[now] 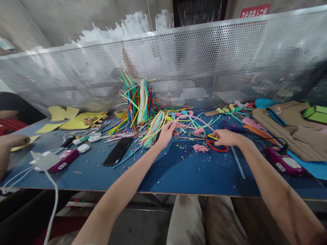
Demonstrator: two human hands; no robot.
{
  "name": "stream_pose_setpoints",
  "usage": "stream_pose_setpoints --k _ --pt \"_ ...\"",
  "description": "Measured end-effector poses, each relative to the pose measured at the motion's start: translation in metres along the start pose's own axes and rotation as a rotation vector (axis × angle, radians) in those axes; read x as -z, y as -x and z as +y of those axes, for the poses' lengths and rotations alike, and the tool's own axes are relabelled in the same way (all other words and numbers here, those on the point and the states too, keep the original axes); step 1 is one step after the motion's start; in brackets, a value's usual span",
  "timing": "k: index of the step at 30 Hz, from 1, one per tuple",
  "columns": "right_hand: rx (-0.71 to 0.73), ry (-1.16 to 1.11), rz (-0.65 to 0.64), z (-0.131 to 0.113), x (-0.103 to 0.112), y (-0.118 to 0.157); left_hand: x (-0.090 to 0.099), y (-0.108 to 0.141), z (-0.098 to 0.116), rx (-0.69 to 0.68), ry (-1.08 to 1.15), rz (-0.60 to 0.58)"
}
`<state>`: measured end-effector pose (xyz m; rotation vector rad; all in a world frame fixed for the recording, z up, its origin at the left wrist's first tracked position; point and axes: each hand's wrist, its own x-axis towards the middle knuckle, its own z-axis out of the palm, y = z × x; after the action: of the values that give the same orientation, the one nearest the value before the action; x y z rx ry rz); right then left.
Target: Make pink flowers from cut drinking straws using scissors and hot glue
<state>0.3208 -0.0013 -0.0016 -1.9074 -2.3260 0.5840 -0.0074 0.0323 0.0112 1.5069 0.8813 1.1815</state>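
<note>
A pink pipe cleaner (195,118) arches between my two hands. My left hand (167,134) pinches one end of it, beside a bundle of pastel pipe cleaners (154,128). At the other end, the fingers of my right hand (224,137) are closed on something yellow, perhaps a tool handle, with the pink strip reaching them. Red-handled scissors (217,147) lie against the underside of my right hand. Just below the arch are pink fuzzy twisted pieces, one (200,148) lying apart on the blue table (178,175).
Many coloured pipe cleaners (131,102) stand behind my left hand. A black phone (118,151) and a purple power strip (63,160) lie to the left. Cardboard (304,127) and another purple power strip (284,161) are at right. Another person's hand (16,140) is at far left.
</note>
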Motion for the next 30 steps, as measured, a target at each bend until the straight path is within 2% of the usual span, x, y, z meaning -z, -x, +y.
stream_pose_setpoints --k 3,8,13,16,19,26,30 --pt "-0.023 0.079 0.036 -0.008 0.000 0.000 -0.001 0.000 -0.001 -0.011 0.047 0.034" --pt "-0.078 0.174 0.194 -0.017 0.013 0.008 -0.004 0.002 0.000 -0.006 0.113 0.040" --pt "-0.154 0.224 0.267 0.007 0.024 0.020 -0.003 0.002 -0.002 0.046 0.200 0.036" --pt "-0.127 0.139 0.205 0.025 0.026 0.023 -0.002 0.001 -0.006 0.090 0.256 0.051" --pt "-0.071 0.026 0.194 0.031 0.029 0.025 -0.001 0.000 -0.006 0.116 0.293 0.090" --pt "0.095 -0.223 0.230 0.014 0.026 0.022 -0.004 0.000 0.000 0.089 0.296 0.116" --pt "0.126 -0.303 0.267 -0.004 0.013 0.013 -0.004 -0.002 -0.005 0.058 0.256 0.032"
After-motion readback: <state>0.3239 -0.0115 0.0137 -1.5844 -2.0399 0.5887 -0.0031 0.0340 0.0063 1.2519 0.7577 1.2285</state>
